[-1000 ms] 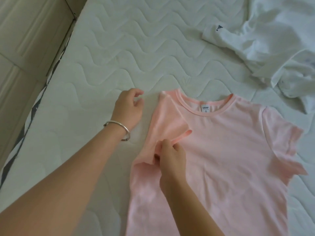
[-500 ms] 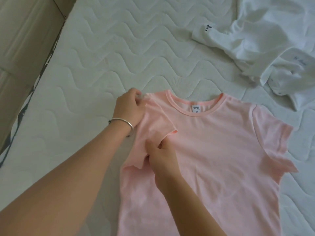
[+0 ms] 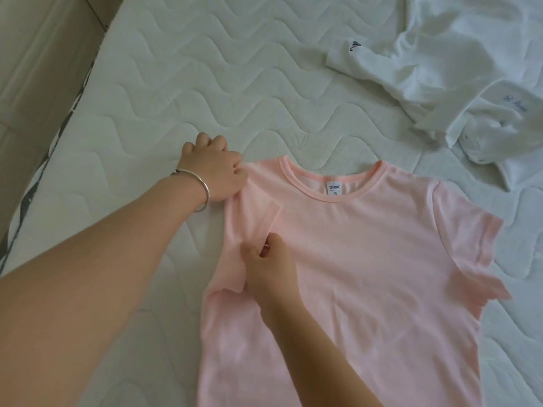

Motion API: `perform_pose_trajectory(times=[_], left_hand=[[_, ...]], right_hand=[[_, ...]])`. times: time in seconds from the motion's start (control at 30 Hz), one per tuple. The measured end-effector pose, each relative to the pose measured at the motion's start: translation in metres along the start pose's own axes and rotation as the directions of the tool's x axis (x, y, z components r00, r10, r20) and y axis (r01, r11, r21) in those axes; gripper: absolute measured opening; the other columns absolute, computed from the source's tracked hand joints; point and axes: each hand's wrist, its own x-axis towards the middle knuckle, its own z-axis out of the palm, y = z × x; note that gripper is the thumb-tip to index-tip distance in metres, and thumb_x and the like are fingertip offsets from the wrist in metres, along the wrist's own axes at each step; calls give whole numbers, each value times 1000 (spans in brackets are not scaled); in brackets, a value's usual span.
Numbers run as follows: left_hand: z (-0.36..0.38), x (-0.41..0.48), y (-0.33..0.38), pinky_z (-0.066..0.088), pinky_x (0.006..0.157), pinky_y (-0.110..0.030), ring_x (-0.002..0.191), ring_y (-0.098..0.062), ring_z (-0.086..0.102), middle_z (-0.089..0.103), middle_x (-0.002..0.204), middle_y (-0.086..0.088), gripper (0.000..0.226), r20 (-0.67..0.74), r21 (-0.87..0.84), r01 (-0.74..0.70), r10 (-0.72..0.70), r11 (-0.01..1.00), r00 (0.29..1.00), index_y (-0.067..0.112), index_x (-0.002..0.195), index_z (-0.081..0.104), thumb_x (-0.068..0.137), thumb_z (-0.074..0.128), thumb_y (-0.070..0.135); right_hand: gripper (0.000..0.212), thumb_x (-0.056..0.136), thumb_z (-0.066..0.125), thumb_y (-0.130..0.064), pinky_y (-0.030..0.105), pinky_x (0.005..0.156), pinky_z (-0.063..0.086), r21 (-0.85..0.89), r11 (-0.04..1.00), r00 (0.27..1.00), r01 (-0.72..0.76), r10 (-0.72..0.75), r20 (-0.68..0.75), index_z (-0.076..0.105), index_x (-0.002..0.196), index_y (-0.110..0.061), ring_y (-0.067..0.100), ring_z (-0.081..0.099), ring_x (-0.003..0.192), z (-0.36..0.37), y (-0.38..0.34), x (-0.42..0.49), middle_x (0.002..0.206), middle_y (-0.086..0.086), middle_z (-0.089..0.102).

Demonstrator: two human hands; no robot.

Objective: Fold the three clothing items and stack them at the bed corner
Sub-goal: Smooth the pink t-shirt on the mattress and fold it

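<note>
left hand (image 3: 213,171) now grips pink t-shirt (image 3: 367,259) shoulder, apart from it a second ago | right hand (image 3: 270,265) still pinches folded-in sleeve (image 3: 252,218)

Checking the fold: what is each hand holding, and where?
Both hold the pink T-shirt: left hand grips its shoulder edge, right hand pinches the folded-in sleeve.
</note>
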Motion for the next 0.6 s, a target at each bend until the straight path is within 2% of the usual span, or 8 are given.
perform_pose_trajectory(times=[0.1,0.2,0.27,0.37,0.43,0.5,0.57,0.6], left_hand=[[1,5,-2,27,92,-37,113,-29,34,47,115,-12,24,23,89,-24,23,996,999,12,101,52,88,39,27],[10,3,-1,31,86,-39,109,-32,39,46,115,-18,23,-50,29,-7,9,1000,999,4,107,49,88,42,15],[17,-2,0,37,80,-44,101,-37,45,47,112,-23,22,-196,-59,-55,43,997,980,0,106,50,85,44,2],[22,-20,3,45,67,-47,80,-41,52,54,94,-27,18,-478,-164,-221,118,961,871,-4,91,55,78,43,1],[29,-38,4,40,68,-43,77,-38,55,56,87,-23,19,-507,-202,-331,191,922,840,-1,84,55,79,39,8],[45,-55,1,39,77,-37,86,-37,60,61,93,-21,27,-444,-174,-406,296,897,846,-1,90,59,82,37,12],[57,-65,-5,39,94,-35,114,-36,54,57,121,-22,46,-271,-96,-409,371,907,888,0,114,57,86,29,22],[59,-69,-7,33,103,-38,130,-31,40,44,140,-16,59,-171,-71,-376,360,924,917,4,131,46,86,20,33]], right_hand=[[14,87,54,-15,40,83,51,-96,995,999,33,-33,-4,45,96,-20,21,58,92,1,-7,-1,96,0,59],[32,84,56,-10,26,77,46,-159,984,997,81,-79,20,39,108,-21,19,57,93,2,-3,-8,102,-1,58],[46,84,55,-8,20,74,40,-185,976,993,116,-117,8,34,123,-21,19,55,98,2,3,-14,111,1,56],[63,86,53,-9,19,77,36,-295,944,980,151,-182,-83,22,139,-21,20,48,111,7,11,-24,132,0,38],[66,78,59,-14,24,82,38,-590,772,885,236,-422,-198,28,137,-20,18,42,113,9,19,-29,132,-2,36],[58,71,60,-21,31,90,36,-771,540,762,336,-637,-114,43,127,-17,19,41,113,10,29,-29,128,0,44],[46,78,52,-24,37,101,26,-828,387,735,406,-676,45,55,122,-12,19,39,122,10,43,-28,131,1,53],[45,82,46,-26,40,106,20,-845,336,738,416,-668,98,56,124,-11,18,37,126,8,50,-27,132,1,55]])
